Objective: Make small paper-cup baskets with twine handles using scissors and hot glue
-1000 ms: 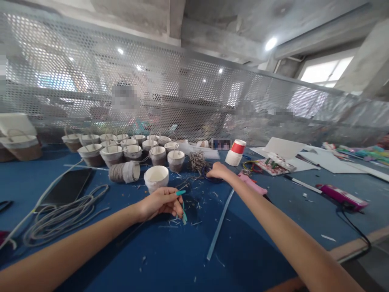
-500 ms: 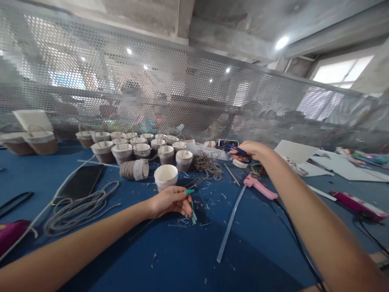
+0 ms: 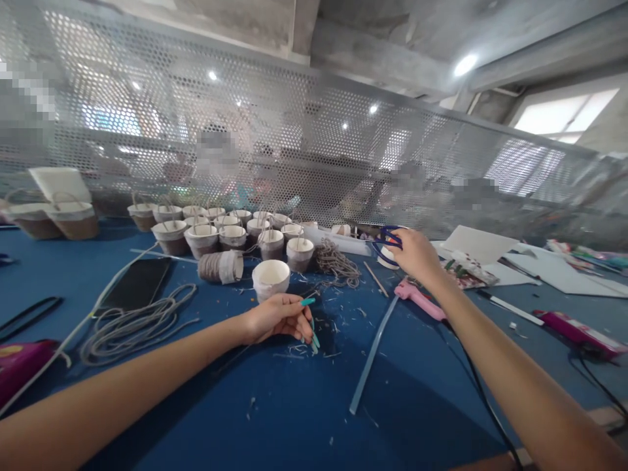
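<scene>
Head view: right hand [image 3: 415, 254] grips scissors [image 3: 377, 247] by handles, beyond glue gun [image 3: 422, 302]. Left hand [image 3: 282, 319] — fingers curled, cannot tell if grasping anything — near white cup [image 3: 271, 280], upright, left of rope pile [image 3: 336, 265].

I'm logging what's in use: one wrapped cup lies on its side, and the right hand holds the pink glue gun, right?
No, the head view shows the right hand holding blue-handled scissors; the pink glue gun lies on the table. One wrapped cup does lie on its side.
</scene>
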`<state>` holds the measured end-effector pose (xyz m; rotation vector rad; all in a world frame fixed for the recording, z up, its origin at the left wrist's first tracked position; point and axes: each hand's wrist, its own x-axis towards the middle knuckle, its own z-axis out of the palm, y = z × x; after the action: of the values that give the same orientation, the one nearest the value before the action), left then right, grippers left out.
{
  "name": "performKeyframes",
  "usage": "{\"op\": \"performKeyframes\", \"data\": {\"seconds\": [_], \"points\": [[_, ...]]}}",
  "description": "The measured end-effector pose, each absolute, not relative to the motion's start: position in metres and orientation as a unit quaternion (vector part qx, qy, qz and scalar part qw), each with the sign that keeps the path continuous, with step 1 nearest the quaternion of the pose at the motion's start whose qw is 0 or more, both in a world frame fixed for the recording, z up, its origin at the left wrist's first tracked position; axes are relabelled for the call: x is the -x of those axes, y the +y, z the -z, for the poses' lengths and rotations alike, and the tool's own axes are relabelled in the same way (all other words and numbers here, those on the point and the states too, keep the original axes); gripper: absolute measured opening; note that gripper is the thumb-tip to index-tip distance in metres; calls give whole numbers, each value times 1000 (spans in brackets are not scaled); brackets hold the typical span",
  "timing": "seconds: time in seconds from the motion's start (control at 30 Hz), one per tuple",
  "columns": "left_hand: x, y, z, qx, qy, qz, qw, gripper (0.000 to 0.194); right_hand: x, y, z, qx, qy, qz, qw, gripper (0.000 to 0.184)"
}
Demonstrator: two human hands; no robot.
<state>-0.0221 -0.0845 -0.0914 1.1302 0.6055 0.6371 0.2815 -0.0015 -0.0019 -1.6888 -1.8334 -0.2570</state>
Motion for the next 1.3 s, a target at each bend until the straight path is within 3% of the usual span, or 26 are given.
{"op": "performKeyframes", "data": {"seconds": [0.13, 0.2, 0.47, 0.57, 0.73, 0.9, 1.0, 1.1, 1.2, 1.3], "points": [[22, -82, 94, -515, 275, -294, 757, 25, -269, -14, 23, 633, -650, 55, 418, 27], [23, -81, 95, -513, 271, -295, 760, 27, -260, -23, 38, 606, -671, 25, 427, 31], [22, -78, 99, -512, 275, -309, 753, 35, -239, -51, 70, 508, -799, 117, 298, 33], [18, -80, 97, -489, 278, -344, 752, 33, -236, -56, 68, 482, -818, 73, 305, 36], [9, -88, 94, -481, 303, -366, 737, 33, -236, -57, 68, 462, -824, 15, 329, 24], [5, -95, 95, -627, 371, -329, 601, 39, -234, -55, 74, 449, -825, 1, 343, 28], [4, -101, 92, -714, 394, -325, 479, 33, -231, -55, 78, 451, -813, -61, 364, 35], [4, -103, 92, -728, 423, -354, 406, 31, -229, -54, 81, 460, -759, -221, 405, 40], [4, -101, 94, -691, 458, -354, 434, 24, -229, -50, 84, 451, -679, -368, 448, 41], [3, -97, 96, -642, 465, -341, 506, 21, -233, -45, 84, 479, -686, -326, 441, 41]]}}
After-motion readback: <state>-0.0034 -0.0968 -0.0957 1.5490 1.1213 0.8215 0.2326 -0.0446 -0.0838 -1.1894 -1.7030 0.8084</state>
